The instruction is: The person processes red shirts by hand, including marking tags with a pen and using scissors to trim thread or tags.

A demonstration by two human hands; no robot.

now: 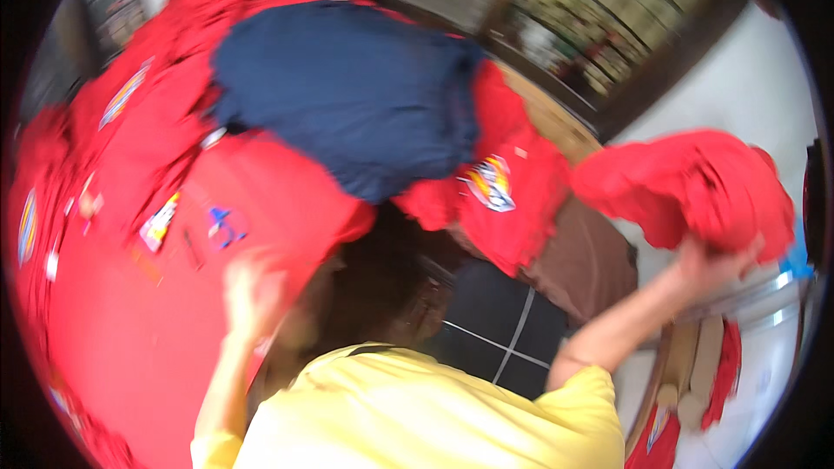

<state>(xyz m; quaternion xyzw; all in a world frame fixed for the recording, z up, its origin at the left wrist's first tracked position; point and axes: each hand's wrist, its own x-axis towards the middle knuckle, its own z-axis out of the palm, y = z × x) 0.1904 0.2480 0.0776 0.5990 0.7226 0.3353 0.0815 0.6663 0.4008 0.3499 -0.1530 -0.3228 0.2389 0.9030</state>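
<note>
Out to the right, my right hand (714,262) grips a bunched red garment (708,181) and holds it up off the surfaces. Motion smears my left hand (254,291), which is over the edge of a broad red cloth (139,339) on the left; its fingers cannot be made out. Just beyond that hand lie a small blue looped object (228,227) and a thin dark strip (192,248). A dark navy garment (347,91) is spread across the red pile ahead of me.
Several red garments (165,78) with printed patches heap up at the left and back. Another red garment (517,200) hangs over brown cloth (591,252). Black tiles (508,317) show below, and a wood-framed window (599,9) stands behind. More red cloth (721,373) lies low at right.
</note>
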